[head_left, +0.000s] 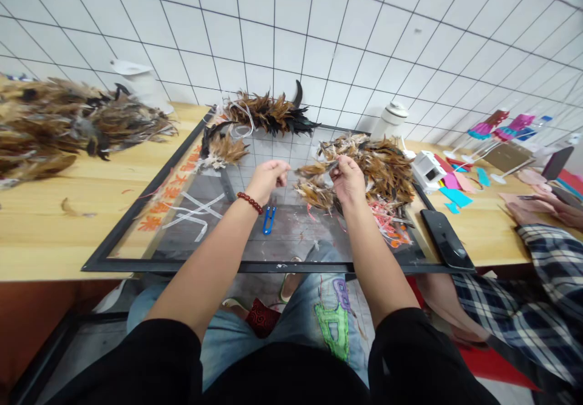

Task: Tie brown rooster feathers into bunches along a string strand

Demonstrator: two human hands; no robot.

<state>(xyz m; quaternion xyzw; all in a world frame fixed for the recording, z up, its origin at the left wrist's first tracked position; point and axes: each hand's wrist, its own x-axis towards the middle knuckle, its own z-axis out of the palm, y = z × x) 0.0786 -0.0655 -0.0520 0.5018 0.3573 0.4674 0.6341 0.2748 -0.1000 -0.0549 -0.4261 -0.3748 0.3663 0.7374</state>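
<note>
My left hand (pixel 271 177), a bead bracelet (pixel 250 202) at its wrist, is closed over the glass panel (pixel 237 235). Whether anything thin is pinched in its fingers is too small to tell. To the right, my right hand (pixel 348 177) pinches a brown feather (pixel 314 170), whose tip points towards my left hand. Beside and behind that hand lies a heap of brown feathers (pixel 387 165) on the glass. Blue thread snips (pixel 269 220) lie below my left hand. A smaller tuft of feathers (pixel 228 150) is on the left.
More feathers (pixel 268 113) lie along the back, and a big pile (pixel 54 125) is on the left table. White strips (pixel 191 214) cross on the glass. A phone (pixel 446 238) and a white bottle (pixel 392 119) stand right. A co-worker's hand (pixel 558 204) is at far right.
</note>
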